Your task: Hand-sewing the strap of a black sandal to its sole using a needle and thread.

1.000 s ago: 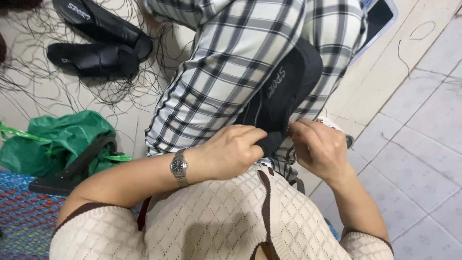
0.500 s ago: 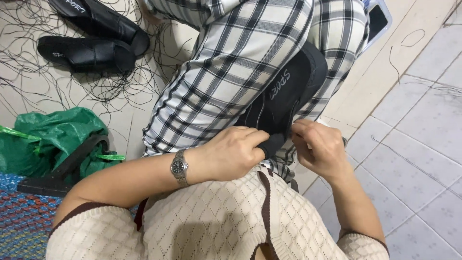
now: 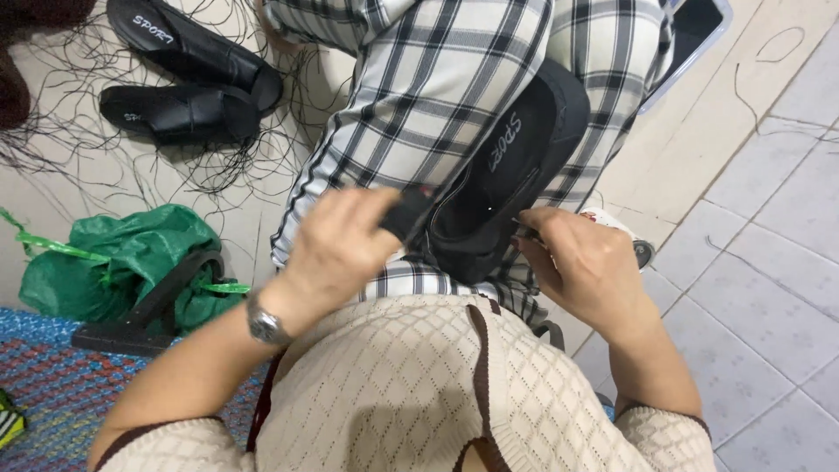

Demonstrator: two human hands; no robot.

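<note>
Black sandal (image 3: 507, 188) lies sole-down on the lap, on the plaid trousers (image 3: 419, 96); left hand (image 3: 345, 245) has lifted since half a second ago, fingers clenched on the sandal's black strap (image 3: 404, 217) and pulling it up and away from the footbed; before, it sat lower, pressed close to the right hand; right hand (image 3: 585, 262) stays at the sandal's near edge, fingers pinched on something small at the rim, cannot tell what; gap between the hands is wider now; my read: the strap is being tensioned or drawn out, the right hand bracing. Wristwatch (image 3: 262, 325) on the left wrist; two more black sandals (image 3: 188, 79) on the floor among loose black threads (image 3: 79, 149); green bag (image 3: 114, 262) near the left elbow.
</note>
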